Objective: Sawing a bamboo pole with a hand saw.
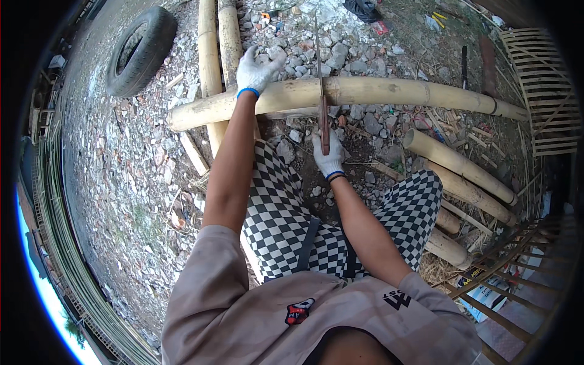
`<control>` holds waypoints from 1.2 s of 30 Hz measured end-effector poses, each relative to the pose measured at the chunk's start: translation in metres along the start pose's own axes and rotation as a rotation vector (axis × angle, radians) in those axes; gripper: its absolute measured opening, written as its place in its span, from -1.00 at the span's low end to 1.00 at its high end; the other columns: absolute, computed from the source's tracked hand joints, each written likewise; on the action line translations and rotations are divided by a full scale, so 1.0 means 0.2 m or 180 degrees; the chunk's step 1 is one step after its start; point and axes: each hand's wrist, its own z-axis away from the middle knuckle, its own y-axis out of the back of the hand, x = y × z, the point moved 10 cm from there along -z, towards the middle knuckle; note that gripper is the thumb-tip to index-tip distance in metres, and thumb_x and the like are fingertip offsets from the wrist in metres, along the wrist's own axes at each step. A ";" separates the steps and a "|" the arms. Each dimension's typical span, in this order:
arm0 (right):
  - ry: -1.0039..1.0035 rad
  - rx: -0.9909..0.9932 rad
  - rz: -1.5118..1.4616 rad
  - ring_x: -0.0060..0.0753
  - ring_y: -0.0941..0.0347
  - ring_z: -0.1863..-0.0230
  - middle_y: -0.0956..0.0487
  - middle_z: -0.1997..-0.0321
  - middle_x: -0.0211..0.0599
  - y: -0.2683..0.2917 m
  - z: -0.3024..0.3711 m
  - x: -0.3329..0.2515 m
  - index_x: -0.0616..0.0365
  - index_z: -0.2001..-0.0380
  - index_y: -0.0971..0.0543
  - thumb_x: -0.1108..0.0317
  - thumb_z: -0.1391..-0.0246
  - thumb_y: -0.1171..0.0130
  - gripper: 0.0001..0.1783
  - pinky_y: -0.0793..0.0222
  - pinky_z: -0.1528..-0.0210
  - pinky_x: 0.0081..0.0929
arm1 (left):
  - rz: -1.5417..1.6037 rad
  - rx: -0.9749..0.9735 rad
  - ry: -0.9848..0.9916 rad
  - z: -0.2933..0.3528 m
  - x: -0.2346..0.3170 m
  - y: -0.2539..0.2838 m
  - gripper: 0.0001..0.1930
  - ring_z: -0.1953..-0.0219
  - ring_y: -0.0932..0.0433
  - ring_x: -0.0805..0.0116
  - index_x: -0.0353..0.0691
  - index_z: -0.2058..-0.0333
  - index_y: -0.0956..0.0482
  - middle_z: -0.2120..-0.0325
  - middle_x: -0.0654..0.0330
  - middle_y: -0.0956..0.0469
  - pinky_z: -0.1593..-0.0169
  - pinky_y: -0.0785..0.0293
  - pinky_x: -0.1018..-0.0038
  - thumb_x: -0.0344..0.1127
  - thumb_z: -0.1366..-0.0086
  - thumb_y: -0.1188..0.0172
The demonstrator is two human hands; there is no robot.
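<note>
Gripping a saw, the right hand held its blade across a pale bamboo pole.

That hand, in a white glove, was closed around the brown handle on the near side of the pole, and the blade pointed away from the body. The left hand, gloved with a blue cuff, was unclenched, fingers spread at the pole's far edge, left of the saw. The pole lay crosswise before the knees, its left part over two other poles, its right end near a slatted panel. Cut bamboo lengths lay beyond the right knee; a tyre was at upper left.
</note>
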 end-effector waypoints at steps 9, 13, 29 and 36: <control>0.0195 -0.0024 0.0223 0.18 -0.61 0.21 -0.63 0.25 0.02 -0.01 0.00 -0.02 0.20 0.15 -0.58 0.21 -0.25 -0.33 -0.71 -0.53 0.13 -0.13 | -0.1396 0.0739 0.2531 -0.05 -1.55 1.17 -0.10 -0.04 -0.67 0.22 -0.37 -0.07 -0.69 -0.07 0.01 -0.69 -0.19 -0.50 0.31 0.36 0.01 -0.42; 0.0019 -0.0141 0.0174 -0.10 -0.63 0.23 -0.66 0.25 -0.13 -0.02 0.02 -0.01 0.18 0.15 -0.57 0.18 -0.30 -0.35 -0.71 -0.54 0.09 -0.23 | 0.0338 0.0910 0.2819 -0.06 -1.92 1.18 -0.33 0.06 -0.64 0.31 -0.42 0.03 -0.74 -0.02 0.00 -0.70 -0.07 -0.53 0.36 0.10 -0.08 -0.45; -0.0685 0.0274 -0.0371 -0.27 -0.50 0.44 -0.58 0.52 -0.14 0.17 -0.24 -0.23 0.26 0.27 -0.64 -0.09 -0.40 -0.18 -0.47 -0.44 0.26 -0.28 | -0.1185 0.0994 0.2186 -0.09 -1.62 1.03 -0.32 0.02 -0.71 0.11 -0.38 0.09 -0.76 0.07 -0.09 -0.75 -0.16 -0.53 0.25 0.20 -0.13 -0.27; -0.0385 0.0197 -0.0405 -0.25 -0.53 0.43 -0.59 0.50 -0.15 0.08 -0.09 -0.05 0.25 0.29 -0.64 0.06 -0.38 -0.23 -0.60 -0.43 0.29 -0.26 | -0.0517 0.0789 0.2088 -0.08 -1.83 1.10 -0.25 -0.13 -0.64 0.07 -0.39 -0.07 -0.70 -0.10 -0.09 -0.68 -0.27 -0.42 0.26 0.26 -0.26 -0.18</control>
